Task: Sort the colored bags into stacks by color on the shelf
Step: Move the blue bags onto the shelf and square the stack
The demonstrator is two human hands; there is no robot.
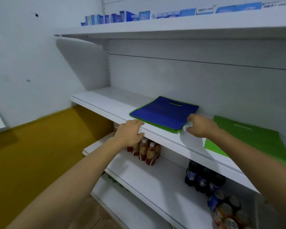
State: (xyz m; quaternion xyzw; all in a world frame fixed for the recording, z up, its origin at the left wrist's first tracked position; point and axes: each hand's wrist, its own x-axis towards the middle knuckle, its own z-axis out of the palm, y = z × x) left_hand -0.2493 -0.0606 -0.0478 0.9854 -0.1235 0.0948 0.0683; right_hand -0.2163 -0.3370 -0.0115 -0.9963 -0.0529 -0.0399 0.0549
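Right then, the mixed pile (163, 115) lay flat on the middle shelf (106, 100), a blue bag (162, 113) with a cut-out handle slot on top and green edges showing beneath it along the front and right sides; how many bags it held could not be counted. One separate green bag (254, 138) lay flat on the same shelf to the right of the pile, apart from it, partly hidden by your right forearm.

Your right hand (200, 125) rested at the pile's near right corner, fingers curled and fingertips touching the bag edges; whether it was actually pinching a bag could not be told. Your left hand (129, 133) hooked over the shelf's front lip just left of the pile, fingers on top and thumb under the edge, gripping the shelf and holding no bag. Both arms reached forward and up, nearly straight.

Above, a row of blue-and-white boxes (127, 16) lined the upper shelf. Below stood a cluster of brown bottles (147, 151), several dark soda bottles (200, 177) and some cans (226, 212).
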